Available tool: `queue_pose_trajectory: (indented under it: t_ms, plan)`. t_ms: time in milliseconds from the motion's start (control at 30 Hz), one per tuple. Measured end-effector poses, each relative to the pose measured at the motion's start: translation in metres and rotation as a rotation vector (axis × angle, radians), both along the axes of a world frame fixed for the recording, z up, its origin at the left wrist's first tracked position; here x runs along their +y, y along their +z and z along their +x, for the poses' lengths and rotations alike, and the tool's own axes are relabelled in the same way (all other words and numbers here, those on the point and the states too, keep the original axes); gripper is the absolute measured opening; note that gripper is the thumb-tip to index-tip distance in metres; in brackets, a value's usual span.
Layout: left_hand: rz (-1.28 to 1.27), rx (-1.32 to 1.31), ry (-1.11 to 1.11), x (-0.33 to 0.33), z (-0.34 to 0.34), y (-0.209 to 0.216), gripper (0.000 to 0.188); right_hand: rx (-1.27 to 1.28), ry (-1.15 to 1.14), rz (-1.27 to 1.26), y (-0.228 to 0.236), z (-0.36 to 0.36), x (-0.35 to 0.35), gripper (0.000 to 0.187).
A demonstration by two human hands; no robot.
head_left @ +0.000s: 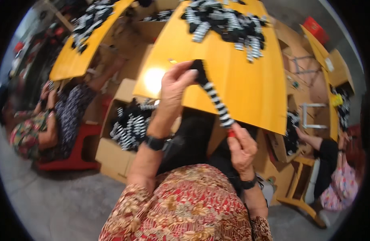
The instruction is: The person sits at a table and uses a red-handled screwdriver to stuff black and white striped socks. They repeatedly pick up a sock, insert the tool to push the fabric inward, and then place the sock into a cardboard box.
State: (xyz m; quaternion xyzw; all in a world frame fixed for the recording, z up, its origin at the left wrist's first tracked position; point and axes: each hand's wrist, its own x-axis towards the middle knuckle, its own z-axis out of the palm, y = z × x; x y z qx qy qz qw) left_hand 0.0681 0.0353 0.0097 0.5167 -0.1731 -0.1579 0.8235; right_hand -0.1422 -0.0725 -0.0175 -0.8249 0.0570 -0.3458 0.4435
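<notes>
A black-and-white striped sock (218, 101) is stretched slantwise between my hands, above the near part of the yellow table (249, 96). My left hand (175, 84) pinches its solid black upper end between thumb and fingers. Lower down and to the right, my right hand (242, 150) closes on the striped end. A small red piece (232, 133) shows at those fingertips; whether it belongs to the sock or is a separate tool, I cannot tell. On the table's far part lies a loose pile of black and striped socks (225, 24).
An open cardboard box (118, 154) of striped socks stands left of my legs, another box (275, 146) to the right. People sit at both sides, one on a red stool (82, 150) at left. A wooden chair (299, 184) stands at right; a second yellow table (72, 60) is far left.
</notes>
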Motion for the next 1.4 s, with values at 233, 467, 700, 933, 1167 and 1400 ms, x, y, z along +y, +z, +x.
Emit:
queue_pose_trajectory:
  t_ms: [233, 467, 700, 933, 1167, 1400]
  plan:
    - [0.168, -0.188, -0.135, 0.012, 0.004, 0.001, 0.021, -0.011, -0.011, -0.085, -0.003, -0.004, -0.006, 0.036]
    - [0.033, -0.207, 0.027, -0.009, -0.014, -0.006, 0.018, -0.084, -0.027, -0.064, 0.013, 0.008, 0.000, 0.032]
    - [-0.012, -0.029, -0.284, 0.003, -0.004, 0.015, 0.029, 0.009, 0.034, -0.136, 0.020, -0.013, -0.009, 0.036]
    - [-0.104, -0.084, 0.048, -0.012, -0.009, 0.000, 0.026, 0.049, -0.056, -0.043, 0.014, -0.014, 0.022, 0.037]
    - [0.016, -0.070, 0.092, -0.046, -0.033, -0.026, 0.014, -0.034, -0.194, 0.029, -0.002, 0.008, 0.015, 0.036]
    - [-0.189, 0.144, 0.138, -0.024, -0.008, -0.025, 0.016, 0.111, -0.005, -0.047, 0.018, -0.009, 0.009, 0.038]
